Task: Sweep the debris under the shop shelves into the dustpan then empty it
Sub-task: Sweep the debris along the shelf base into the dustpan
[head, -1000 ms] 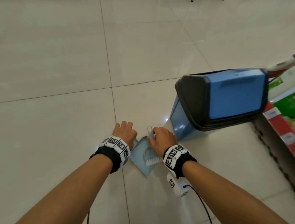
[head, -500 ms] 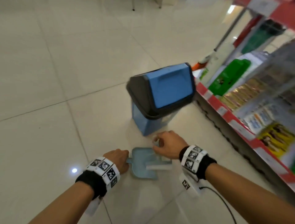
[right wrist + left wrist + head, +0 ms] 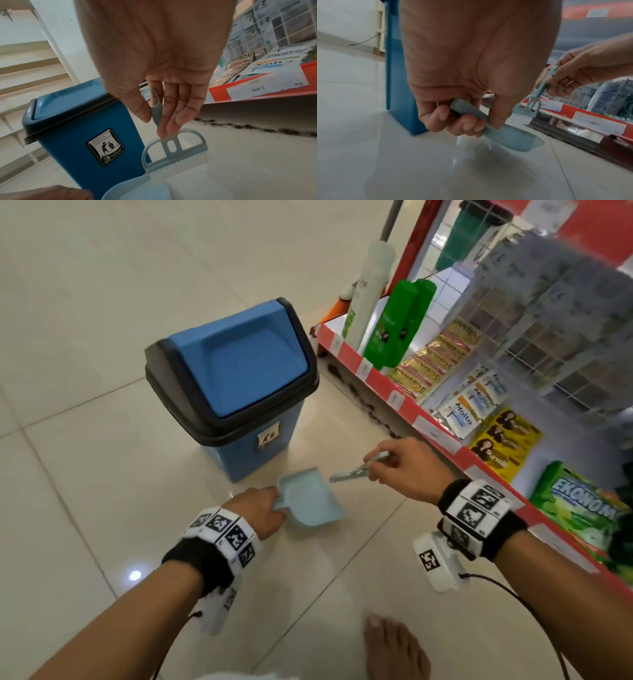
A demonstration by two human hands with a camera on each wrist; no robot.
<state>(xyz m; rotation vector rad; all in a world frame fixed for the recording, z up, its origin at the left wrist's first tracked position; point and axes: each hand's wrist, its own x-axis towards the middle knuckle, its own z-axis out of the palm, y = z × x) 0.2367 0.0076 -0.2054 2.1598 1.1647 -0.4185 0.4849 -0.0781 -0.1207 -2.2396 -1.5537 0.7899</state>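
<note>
Our left hand [image 3: 255, 513] grips the dustpan [image 3: 313, 499] handle; our right hand [image 3: 409, 470], at two o'clock, pinches the brush [image 3: 175, 150].

both forearms outstretched, left hand [image 3: 255, 513] curled low, right hand [image 3: 404, 470] pinching (fingers downward)

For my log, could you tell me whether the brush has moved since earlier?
Yes: the brush has lifted off the dustpan, away from the bin toward the shelf.
</note>
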